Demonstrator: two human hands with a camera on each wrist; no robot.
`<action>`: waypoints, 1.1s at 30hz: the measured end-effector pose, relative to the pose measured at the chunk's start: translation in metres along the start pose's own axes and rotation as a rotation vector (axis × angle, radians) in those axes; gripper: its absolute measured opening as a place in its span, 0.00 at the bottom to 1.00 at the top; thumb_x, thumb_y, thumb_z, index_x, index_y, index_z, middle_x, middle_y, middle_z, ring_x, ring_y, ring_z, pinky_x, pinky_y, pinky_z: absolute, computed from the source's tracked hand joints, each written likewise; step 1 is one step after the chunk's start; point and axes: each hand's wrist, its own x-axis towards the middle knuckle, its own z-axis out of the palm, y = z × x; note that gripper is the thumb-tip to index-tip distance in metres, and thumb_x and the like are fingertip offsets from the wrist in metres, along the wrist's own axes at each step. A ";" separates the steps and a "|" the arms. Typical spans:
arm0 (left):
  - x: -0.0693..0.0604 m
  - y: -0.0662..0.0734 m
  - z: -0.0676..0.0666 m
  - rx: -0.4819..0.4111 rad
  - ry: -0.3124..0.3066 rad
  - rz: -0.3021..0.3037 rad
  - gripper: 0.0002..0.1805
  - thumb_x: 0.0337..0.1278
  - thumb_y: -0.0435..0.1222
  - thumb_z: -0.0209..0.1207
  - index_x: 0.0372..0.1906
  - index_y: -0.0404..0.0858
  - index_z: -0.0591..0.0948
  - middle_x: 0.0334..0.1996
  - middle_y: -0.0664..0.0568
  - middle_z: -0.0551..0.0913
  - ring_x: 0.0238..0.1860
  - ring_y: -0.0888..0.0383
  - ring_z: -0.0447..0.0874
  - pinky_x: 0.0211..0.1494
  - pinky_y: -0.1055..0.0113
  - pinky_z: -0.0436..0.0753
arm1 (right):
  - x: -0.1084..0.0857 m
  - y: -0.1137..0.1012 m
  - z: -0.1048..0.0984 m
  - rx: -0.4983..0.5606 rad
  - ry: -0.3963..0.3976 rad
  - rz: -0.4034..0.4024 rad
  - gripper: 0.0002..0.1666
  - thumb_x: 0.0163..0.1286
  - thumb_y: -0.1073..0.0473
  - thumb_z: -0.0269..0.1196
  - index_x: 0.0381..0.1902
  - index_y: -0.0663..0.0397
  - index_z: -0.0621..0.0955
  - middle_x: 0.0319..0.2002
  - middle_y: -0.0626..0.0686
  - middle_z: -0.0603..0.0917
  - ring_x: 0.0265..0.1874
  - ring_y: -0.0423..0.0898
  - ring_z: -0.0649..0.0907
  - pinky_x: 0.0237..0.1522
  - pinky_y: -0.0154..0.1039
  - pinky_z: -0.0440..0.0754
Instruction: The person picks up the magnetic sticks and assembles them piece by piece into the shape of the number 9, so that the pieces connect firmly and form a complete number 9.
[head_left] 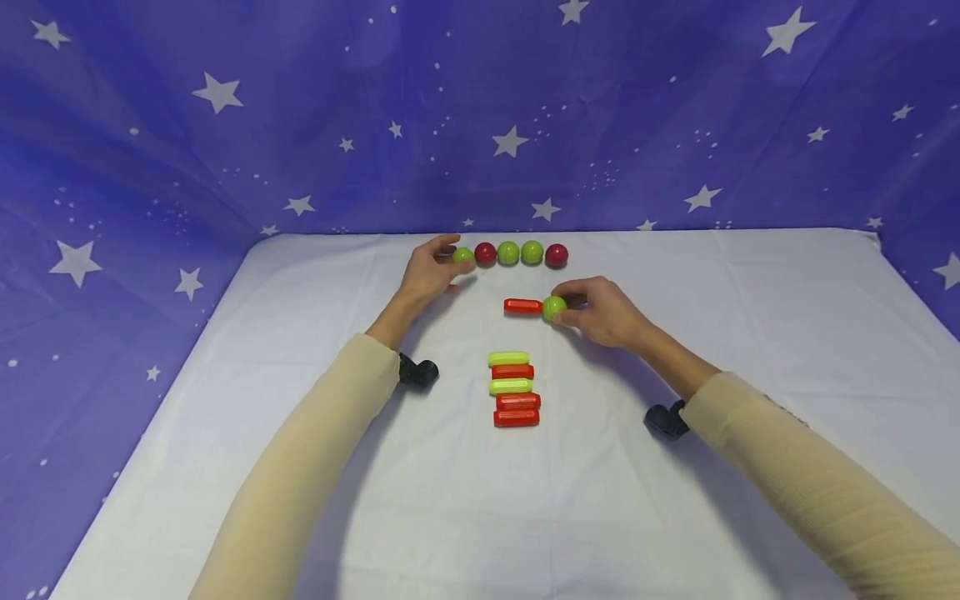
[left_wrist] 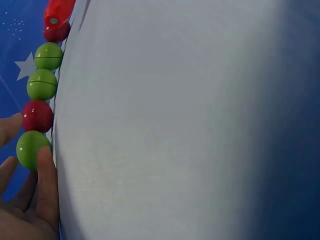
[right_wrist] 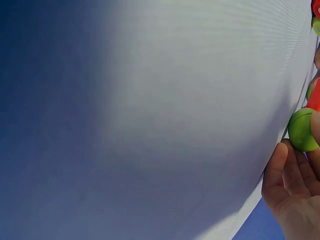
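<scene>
Ball [head_left: 554,308] pinched in my right hand [head_left: 604,312], red stick [head_left: 522,306] against it; my left hand [head_left: 427,272], fingers spread, touches another ball [head_left: 462,255].

Four green balls [head_left: 532,252] and two red balls [head_left: 557,255] are counted, six in all. Four red sticks [head_left: 517,402] and two yellow sticks [head_left: 510,387] are counted, likewise six. Two hands [head_left: 603,312] are noted.
</scene>
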 end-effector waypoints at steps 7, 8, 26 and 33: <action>-0.002 0.000 0.002 0.097 -0.007 0.025 0.32 0.59 0.33 0.66 0.69 0.37 0.71 0.60 0.44 0.76 0.54 0.52 0.77 0.36 0.68 0.84 | 0.000 -0.001 0.000 0.000 -0.001 -0.007 0.20 0.66 0.66 0.66 0.56 0.64 0.81 0.49 0.59 0.84 0.52 0.54 0.78 0.63 0.52 0.71; -0.002 0.000 0.002 0.100 -0.003 0.027 0.31 0.59 0.32 0.66 0.68 0.37 0.72 0.59 0.44 0.77 0.54 0.52 0.77 0.36 0.68 0.83 | 0.000 -0.001 0.000 -0.001 -0.001 -0.008 0.20 0.66 0.66 0.66 0.56 0.64 0.81 0.49 0.59 0.84 0.52 0.54 0.78 0.63 0.52 0.71; -0.001 -0.002 0.003 0.065 0.026 0.035 0.23 0.59 0.28 0.64 0.59 0.33 0.75 0.54 0.43 0.78 0.49 0.53 0.78 0.35 0.70 0.82 | 0.000 0.000 -0.002 -0.021 0.000 -0.015 0.21 0.66 0.66 0.66 0.57 0.64 0.80 0.50 0.59 0.84 0.52 0.55 0.79 0.63 0.53 0.71; -0.001 -0.005 0.003 0.066 0.028 0.025 0.26 0.58 0.28 0.65 0.62 0.34 0.75 0.55 0.42 0.78 0.49 0.53 0.78 0.34 0.70 0.82 | 0.001 0.000 0.000 -0.006 -0.007 -0.013 0.21 0.66 0.66 0.66 0.57 0.64 0.80 0.50 0.59 0.84 0.52 0.55 0.79 0.63 0.53 0.71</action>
